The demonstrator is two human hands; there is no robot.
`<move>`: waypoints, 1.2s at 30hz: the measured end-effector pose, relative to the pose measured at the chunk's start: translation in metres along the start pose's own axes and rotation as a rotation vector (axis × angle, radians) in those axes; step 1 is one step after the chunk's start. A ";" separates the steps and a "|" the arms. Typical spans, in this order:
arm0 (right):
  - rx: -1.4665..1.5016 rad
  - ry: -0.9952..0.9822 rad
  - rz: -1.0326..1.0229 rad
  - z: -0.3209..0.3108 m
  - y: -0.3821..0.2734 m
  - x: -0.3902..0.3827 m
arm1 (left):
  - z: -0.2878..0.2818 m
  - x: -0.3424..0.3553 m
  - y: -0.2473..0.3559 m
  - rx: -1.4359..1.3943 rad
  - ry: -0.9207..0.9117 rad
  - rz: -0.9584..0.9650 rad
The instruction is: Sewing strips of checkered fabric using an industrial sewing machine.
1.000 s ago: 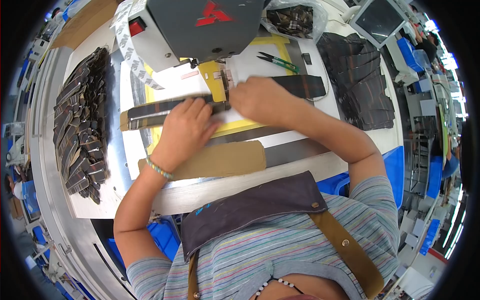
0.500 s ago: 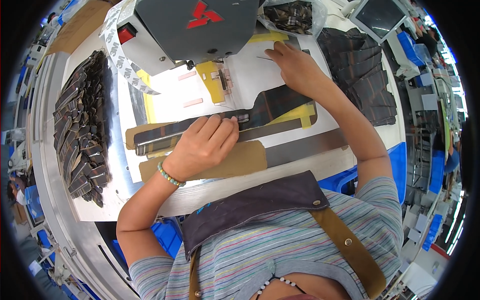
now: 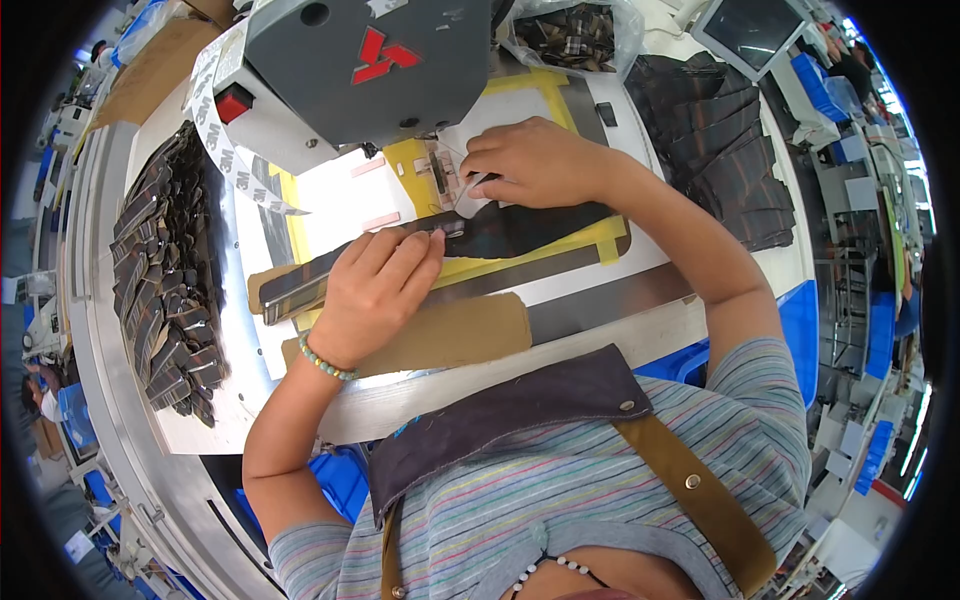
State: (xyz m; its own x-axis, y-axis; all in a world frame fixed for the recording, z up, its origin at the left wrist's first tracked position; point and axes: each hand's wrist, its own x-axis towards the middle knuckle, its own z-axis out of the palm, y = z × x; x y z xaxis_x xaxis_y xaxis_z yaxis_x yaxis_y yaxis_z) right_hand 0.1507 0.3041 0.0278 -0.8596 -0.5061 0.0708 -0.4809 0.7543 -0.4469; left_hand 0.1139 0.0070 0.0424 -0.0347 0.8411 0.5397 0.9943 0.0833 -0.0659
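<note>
On the tabletop (image 3: 650,328), near side of grey machine head (image 3: 370,75), dark plaid strip (image 3: 522,232) runs left to right. Left hand (image 3: 375,288) grasps it; right hand (image 3: 540,165) at its far edge, fingers curled, can't tell if gripping anything. Plaid bundle (image 3: 165,285) left, plaid stack (image 3: 715,160) right.

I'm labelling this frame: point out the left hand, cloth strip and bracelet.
Left hand (image 3: 374,288): head view, back of the hand.
Cloth strip (image 3: 528,232): head view, wider right part.
Bracelet (image 3: 321,366): head view, middle beads.

There are two hands (image 3: 378,288) (image 3: 545,160), one dark strip (image 3: 520,232), one machine (image 3: 365,75), one monitor (image 3: 750,35), one bracelet (image 3: 325,363) and two cloth piles (image 3: 165,285) (image 3: 712,155).
</note>
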 end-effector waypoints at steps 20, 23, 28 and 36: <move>0.527 -0.032 -0.023 -0.036 -0.036 0.010 | -0.144 0.027 -0.043 -0.761 0.506 -0.206; 0.738 -0.035 -0.106 -0.016 -0.064 0.044 | -0.164 0.035 -0.066 -1.660 0.438 -0.135; 1.918 -0.571 0.256 0.031 -0.090 0.054 | -0.170 0.021 -0.093 -1.829 0.354 -0.240; 1.572 -0.200 0.326 0.006 -0.086 0.006 | -0.128 -0.044 -0.092 -2.183 0.941 -0.336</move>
State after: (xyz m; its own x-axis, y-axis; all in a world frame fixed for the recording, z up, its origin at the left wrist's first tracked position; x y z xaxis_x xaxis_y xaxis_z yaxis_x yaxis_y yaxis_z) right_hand 0.1879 0.2334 0.0614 -0.7889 -0.5568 -0.2600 0.4593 -0.2531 -0.8515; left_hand 0.0372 -0.1060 0.1318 -0.7296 0.5057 0.4604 -0.3793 -0.8594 0.3428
